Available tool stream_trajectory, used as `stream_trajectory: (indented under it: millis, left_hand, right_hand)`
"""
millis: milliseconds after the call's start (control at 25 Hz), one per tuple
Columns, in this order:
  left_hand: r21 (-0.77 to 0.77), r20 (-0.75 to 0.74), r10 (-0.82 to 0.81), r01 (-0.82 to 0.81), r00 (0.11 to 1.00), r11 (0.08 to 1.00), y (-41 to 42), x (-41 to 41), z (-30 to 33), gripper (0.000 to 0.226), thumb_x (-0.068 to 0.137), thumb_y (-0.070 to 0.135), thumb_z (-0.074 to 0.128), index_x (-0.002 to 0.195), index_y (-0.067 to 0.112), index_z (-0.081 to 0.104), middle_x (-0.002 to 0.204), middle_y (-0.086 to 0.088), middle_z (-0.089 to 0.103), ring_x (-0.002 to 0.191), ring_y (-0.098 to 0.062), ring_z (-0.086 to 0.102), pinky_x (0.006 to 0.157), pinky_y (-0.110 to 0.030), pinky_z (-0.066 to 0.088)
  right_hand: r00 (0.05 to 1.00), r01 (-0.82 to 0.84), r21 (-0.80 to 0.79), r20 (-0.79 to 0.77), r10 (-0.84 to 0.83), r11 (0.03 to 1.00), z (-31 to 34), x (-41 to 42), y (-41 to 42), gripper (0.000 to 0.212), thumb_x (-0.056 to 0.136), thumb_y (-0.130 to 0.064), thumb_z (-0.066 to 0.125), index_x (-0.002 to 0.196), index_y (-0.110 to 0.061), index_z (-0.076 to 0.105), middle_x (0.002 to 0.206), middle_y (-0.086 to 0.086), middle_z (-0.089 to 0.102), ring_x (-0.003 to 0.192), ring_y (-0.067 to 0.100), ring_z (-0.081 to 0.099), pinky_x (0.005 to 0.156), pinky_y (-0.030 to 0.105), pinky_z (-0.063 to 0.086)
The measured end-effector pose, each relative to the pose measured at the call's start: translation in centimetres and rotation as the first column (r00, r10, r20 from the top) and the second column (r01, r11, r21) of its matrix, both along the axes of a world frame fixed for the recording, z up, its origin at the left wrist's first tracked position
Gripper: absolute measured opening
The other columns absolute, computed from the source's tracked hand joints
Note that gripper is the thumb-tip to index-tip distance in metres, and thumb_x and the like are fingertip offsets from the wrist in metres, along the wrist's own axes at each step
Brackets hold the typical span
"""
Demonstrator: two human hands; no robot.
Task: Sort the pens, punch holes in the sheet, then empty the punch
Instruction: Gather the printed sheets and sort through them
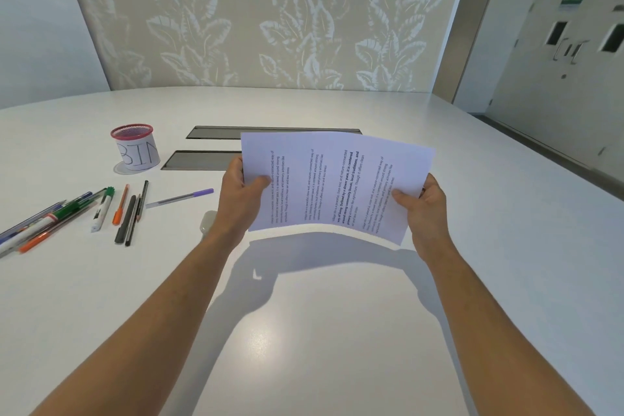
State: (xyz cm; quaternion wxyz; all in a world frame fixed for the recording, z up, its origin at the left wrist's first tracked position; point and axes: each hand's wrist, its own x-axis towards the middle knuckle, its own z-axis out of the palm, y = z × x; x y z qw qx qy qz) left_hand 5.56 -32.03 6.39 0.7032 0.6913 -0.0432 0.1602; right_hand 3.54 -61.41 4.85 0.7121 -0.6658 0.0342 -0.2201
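A printed white sheet is held up above the white table, bowed in the middle, its text running sideways. My left hand grips its left edge and my right hand grips its right edge. Several pens and markers lie to the left: a purple-capped pen, an orange pen, a green-capped marker, two dark pens, and a bunch at the far left. A pale grey object, perhaps the punch, peeks out from behind my left wrist, mostly hidden.
A red mesh cup with a paper label reading "BIN" stands at the back left. Two grey cable hatches are set into the table behind the sheet. A leaf-patterned wall closes the far side; doors stand at the right.
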Motion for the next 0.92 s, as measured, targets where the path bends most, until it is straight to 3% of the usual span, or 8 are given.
stream_trajectory:
  millis: [200, 480, 640, 800, 920]
  left_hand:
    - [0.041, -0.064, 0.032, -0.03, 0.997, 0.999, -0.3, -0.3, -1.9, 0.03, 0.084, 0.005, 0.059, 0.105, 0.026, 0.052, 0.109, 0.003, 0.066, 0.1, -0.019, 0.066, 0.076, -0.034, 0.053]
    - [0.035, -0.031, 0.064, -0.063, 0.997, 0.997, -0.3, -0.1, -2.1, 0.029, 0.078, 0.013, 0.061, 0.099, 0.031, 0.053, 0.102, 0.011, 0.067, 0.094, -0.012, 0.067, 0.074, -0.031, 0.054]
    - [0.089, -0.045, 0.101, -0.096, 0.994, 0.991, -0.6, -0.5, -3.5, 0.025, 0.087, 0.01, 0.063, 0.099, 0.029, 0.051, 0.1, 0.013, 0.065, 0.094, -0.01, 0.065, 0.071, -0.029, 0.051]
    - [0.008, -0.053, 0.067, -0.066, 0.996, 0.998, -0.2, 0.0, -2.6, 0.028, 0.084, 0.01, 0.06, 0.099, 0.032, 0.054, 0.108, 0.005, 0.068, 0.098, -0.021, 0.066, 0.079, -0.04, 0.055]
    - [-0.142, -0.035, 0.011, -0.016, 0.999, 0.99, -0.2, 0.0, -1.9, 0.035, 0.082, 0.002, 0.06, 0.105, 0.028, 0.058, 0.11, 0.004, 0.07, 0.097, -0.022, 0.067, 0.082, -0.042, 0.055]
  right_hand:
    - [0.996, -0.019, -0.053, -0.088, 0.015, 0.998, -2.2, -0.5, 0.3, 0.037, 0.084, 0.008, 0.062, 0.102, -0.025, 0.059, 0.112, 0.002, 0.071, 0.099, 0.021, 0.068, 0.082, 0.037, 0.054]
    - [0.999, -0.011, -0.049, -0.051, 0.008, 0.999, -2.1, -0.4, 0.5, 0.039, 0.086, 0.006, 0.059, 0.102, -0.029, 0.063, 0.104, -0.012, 0.073, 0.097, 0.017, 0.069, 0.08, 0.031, 0.055]
    - [0.995, -0.02, -0.055, -0.098, 0.015, 0.998, -3.8, -0.9, 0.7, 0.038, 0.087, 0.007, 0.061, 0.113, -0.02, 0.059, 0.113, -0.001, 0.07, 0.105, 0.021, 0.067, 0.089, 0.04, 0.054]
    - [0.995, 0.036, -0.001, -0.096, -0.036, 0.999, -2.8, -0.8, 0.2, 0.037, 0.086, 0.003, 0.065, 0.103, -0.028, 0.056, 0.105, -0.001, 0.073, 0.092, 0.016, 0.069, 0.078, 0.033, 0.053]
    - [0.991, 0.071, 0.177, -0.127, -0.049, 0.982, -2.8, -0.9, -0.2, 0.031, 0.086, -0.002, 0.067, 0.107, -0.023, 0.057, 0.1, 0.004, 0.07, 0.091, 0.02, 0.067, 0.075, 0.032, 0.053]
